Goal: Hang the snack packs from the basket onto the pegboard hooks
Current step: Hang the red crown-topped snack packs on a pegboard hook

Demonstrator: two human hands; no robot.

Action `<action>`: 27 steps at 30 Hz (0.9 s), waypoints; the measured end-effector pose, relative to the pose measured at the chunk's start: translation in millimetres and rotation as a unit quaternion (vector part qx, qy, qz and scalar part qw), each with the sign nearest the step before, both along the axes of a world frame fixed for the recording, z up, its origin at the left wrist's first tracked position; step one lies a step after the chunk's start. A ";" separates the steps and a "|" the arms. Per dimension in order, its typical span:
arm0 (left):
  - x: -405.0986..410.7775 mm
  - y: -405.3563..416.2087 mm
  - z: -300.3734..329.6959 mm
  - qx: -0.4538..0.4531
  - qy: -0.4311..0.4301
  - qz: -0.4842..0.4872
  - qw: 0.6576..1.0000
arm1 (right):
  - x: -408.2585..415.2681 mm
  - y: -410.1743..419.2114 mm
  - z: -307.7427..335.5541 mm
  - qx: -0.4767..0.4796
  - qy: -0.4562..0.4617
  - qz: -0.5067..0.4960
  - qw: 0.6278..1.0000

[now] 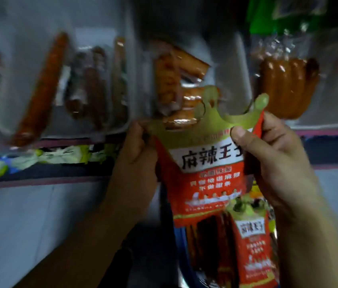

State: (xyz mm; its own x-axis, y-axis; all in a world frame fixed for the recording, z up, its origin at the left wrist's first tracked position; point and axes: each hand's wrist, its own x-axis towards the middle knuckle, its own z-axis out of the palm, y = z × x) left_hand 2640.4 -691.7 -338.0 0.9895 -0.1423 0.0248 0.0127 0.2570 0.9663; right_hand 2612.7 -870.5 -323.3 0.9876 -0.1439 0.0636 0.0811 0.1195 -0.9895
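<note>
Both hands up w/ one red snack pack between them, held upright in front of the display. Left hand grips the pack's left top edge, fingers wrapped behind it. Right hand pinches the right top corner, thumb on the front just under the green crown-shaped header, other fingers behind. So both sets of fingers are grasping the pack, neither released.

Why held so, prob.: a two-handed grip at the top corners keeps the header flat and taut, so its hang hole can be lined up w/ a hook. No hook or hole visible though; frame is blurred, can't tell where the peg is.

Just past the fingertips, above and behind the header: hanging clear sausage packs, more to the left of the left fingers. A shelf edge runs left of the left wrist.

Containers: below the right wrist, a second red pack of the same brand lies w/ others in what looks like the basket; only a blue strip, prob. its rim, shows. Pack count unclear.
</note>
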 end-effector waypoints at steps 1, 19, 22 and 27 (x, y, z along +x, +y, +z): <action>3.2 15.7 10.2 0.023 -0.022 0.058 0.998 | 7.0 16.3 10.2 -0.023 -0.025 0.007 0.999; 20.6 284.5 197.4 0.322 -0.341 0.294 0.833 | 64.7 277.5 169.9 -0.200 -0.278 -0.130 0.930; 34.7 308.4 212.1 0.334 -0.350 0.303 0.821 | 76.1 296.5 192.4 -0.193 -0.312 -0.101 0.925; 78.9 337.9 237.8 0.327 -0.368 0.317 0.811 | 102.1 312.7 239.2 -0.251 -0.328 -0.008 0.911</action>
